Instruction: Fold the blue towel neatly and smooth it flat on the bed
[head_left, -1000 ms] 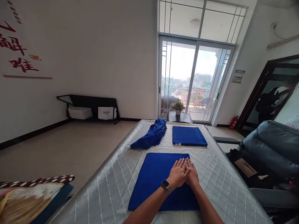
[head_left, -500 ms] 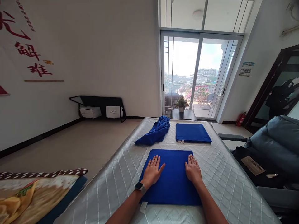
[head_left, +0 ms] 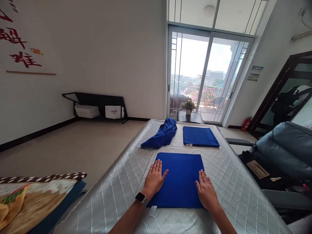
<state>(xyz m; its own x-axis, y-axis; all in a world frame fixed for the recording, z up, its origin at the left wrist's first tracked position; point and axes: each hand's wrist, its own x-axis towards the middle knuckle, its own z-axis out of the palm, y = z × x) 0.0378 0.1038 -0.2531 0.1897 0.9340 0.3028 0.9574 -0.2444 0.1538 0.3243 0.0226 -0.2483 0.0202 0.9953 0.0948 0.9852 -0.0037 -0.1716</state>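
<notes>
A folded blue cloth [head_left: 180,177] lies flat on the grey quilted mattress [head_left: 231,182] in front of me. My left hand [head_left: 154,178], with a watch on its wrist, rests flat on the cloth's left edge, fingers stretched out. My right hand [head_left: 206,191] lies flat on the cloth's right edge, fingers also spread. Neither hand holds anything. Farther back lie a second folded blue cloth [head_left: 200,136] and a crumpled blue cloth [head_left: 162,136] to its left.
A patterned blanket [head_left: 31,201] lies at the lower left. A dark grey armchair [head_left: 285,156] stands at the right. A small table with a potted plant [head_left: 188,106] stands before the glass balcony door. A black shelf [head_left: 97,107] with boxes sits by the left wall.
My hands slid apart from the cloth's middle to its left and right edges, then drew back toward me along the sides. The view shifted slightly.
</notes>
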